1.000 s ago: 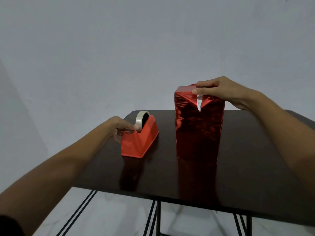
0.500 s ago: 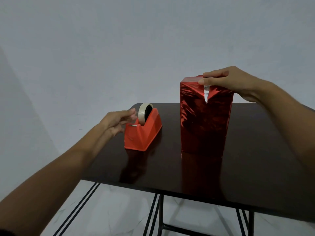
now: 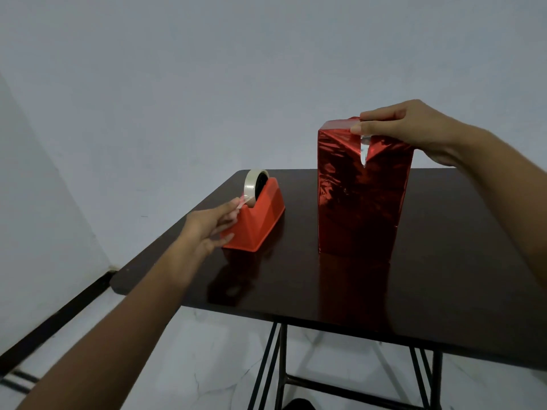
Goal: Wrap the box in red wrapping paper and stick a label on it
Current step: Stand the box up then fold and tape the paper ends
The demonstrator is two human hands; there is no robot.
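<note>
Nearest, at the left edge of the table (image 3: 444, 291), reaches forward with the left hand (image 3: 211, 224) and pinches the loose end of tape (image 3: 242, 202) between thumb and fingertips. Just beyond that pinch, runs the strip back to the tape roll (image 3: 251, 184) seated upright in the red tape dispenser (image 3: 260, 220), base flat on the table, lower fingers just beside its near end. Well to the right of that pinch, grasps with the right hand (image 3: 414, 131) the top of the box (image 3: 361, 208), upright on the table and clad in red wrapping paper (image 3: 340, 149); clamps a folded flap there between thumb and index finger. Directly below this grip, shows a silver sliver (image 3: 364, 152) of the paper's underside.
</note>
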